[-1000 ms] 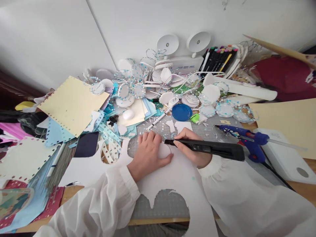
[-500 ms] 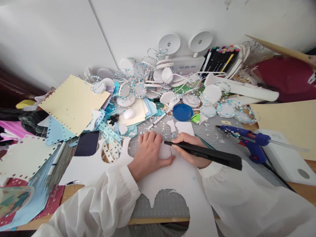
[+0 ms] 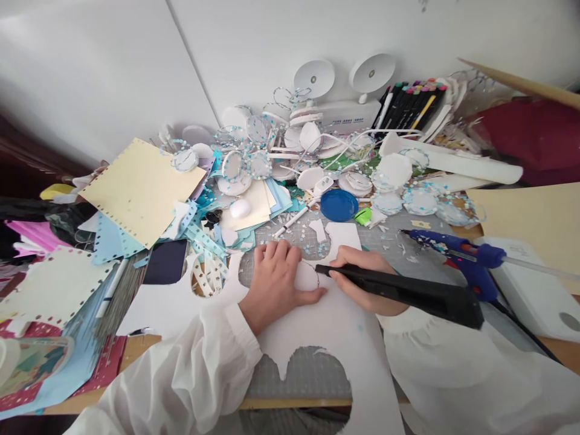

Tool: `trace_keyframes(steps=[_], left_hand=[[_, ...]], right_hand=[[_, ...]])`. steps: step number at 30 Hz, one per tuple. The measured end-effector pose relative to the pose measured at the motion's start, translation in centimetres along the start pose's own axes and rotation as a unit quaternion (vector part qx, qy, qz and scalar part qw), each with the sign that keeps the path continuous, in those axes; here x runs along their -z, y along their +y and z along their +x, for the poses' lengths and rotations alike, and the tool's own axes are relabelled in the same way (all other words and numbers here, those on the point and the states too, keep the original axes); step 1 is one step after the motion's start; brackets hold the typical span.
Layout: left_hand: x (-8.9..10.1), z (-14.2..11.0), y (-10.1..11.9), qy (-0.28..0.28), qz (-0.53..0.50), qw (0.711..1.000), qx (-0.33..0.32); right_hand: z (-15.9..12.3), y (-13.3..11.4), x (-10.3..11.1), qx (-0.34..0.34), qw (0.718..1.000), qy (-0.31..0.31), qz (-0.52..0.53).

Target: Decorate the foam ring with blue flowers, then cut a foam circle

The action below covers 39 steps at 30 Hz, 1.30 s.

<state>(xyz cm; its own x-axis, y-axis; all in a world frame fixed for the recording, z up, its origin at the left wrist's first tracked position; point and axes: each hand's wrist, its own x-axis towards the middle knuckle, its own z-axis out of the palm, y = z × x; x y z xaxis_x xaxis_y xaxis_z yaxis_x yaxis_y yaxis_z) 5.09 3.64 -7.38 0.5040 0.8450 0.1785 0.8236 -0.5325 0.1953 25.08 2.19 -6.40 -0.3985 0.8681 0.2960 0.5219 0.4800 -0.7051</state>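
My left hand [image 3: 276, 284] lies flat with its fingers spread, pressing on a large white sheet [image 3: 335, 320] with rounded cut-outs. By its thumb is a white oval [image 3: 307, 278] edged by a dark curved line. A long black pen-shaped tool [image 3: 403, 290] is held in my right hand [image 3: 369, 278], its narrow tip close to that line. I cannot tell whether it is a marker or a cutter. Under the sheet lies a grey cutting mat [image 3: 312, 377].
A blue glue gun [image 3: 466, 260] lies to the right. Behind the hands are a blue lid [image 3: 338, 205], a heap of white discs with tinsel wire [image 3: 394, 172] and a box of markers [image 3: 408, 109]. Yellow punched paper [image 3: 145, 190] and a dark phone [image 3: 165, 263] are at left.
My right hand has moved right, drawing the tool's tip from the oval's top to its right side. My left hand stays on the sheet. The view has shifted slightly.
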Motion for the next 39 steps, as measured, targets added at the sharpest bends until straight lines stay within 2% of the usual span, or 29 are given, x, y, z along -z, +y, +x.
trace_keyframes(steps=[6, 13, 16, 19, 23, 28, 30, 39], left_hand=[[0.0, 0.1, 0.0, -0.002, -0.009, 1.0, 0.001], [0.0, 0.0, 0.2, 0.018, -0.01, 1.0, 0.004], [0.1, 0.1, 0.3, 0.02, -0.005, 1.0, -0.001], [0.6, -0.1, 0.5, 0.02, 0.002, 1.0, -0.018], [1.3, -1.4, 0.8, -0.015, 0.003, 0.997, -0.074], [0.8, -3.1, 0.7, -0.062, -0.01, 0.992, -0.11], [0.5, -3.3, 0.6, -0.071, -0.014, 0.992, -0.107], [0.3, -3.2, 0.5, -0.07, -0.037, 0.992, -0.102]], right_hand=[[-0.5, -0.1, -0.5, -0.051, 0.998, 0.034, 0.007], [-0.1, -1.5, -1.1, -0.07, 0.995, 0.069, -0.001], [-0.1, -1.7, -1.5, -0.082, 0.993, 0.079, 0.019], [-0.3, -1.5, -1.9, -0.109, 0.986, 0.114, 0.052], [-0.5, -1.2, -2.4, -0.117, 0.978, 0.163, 0.051], [-0.5, -0.9, -2.2, -0.106, 0.962, 0.247, 0.037], [-0.5, -0.9, -2.1, -0.107, 0.963, 0.244, 0.033], [-0.5, -1.2, -2.2, -0.092, 0.984, 0.154, 0.008]])
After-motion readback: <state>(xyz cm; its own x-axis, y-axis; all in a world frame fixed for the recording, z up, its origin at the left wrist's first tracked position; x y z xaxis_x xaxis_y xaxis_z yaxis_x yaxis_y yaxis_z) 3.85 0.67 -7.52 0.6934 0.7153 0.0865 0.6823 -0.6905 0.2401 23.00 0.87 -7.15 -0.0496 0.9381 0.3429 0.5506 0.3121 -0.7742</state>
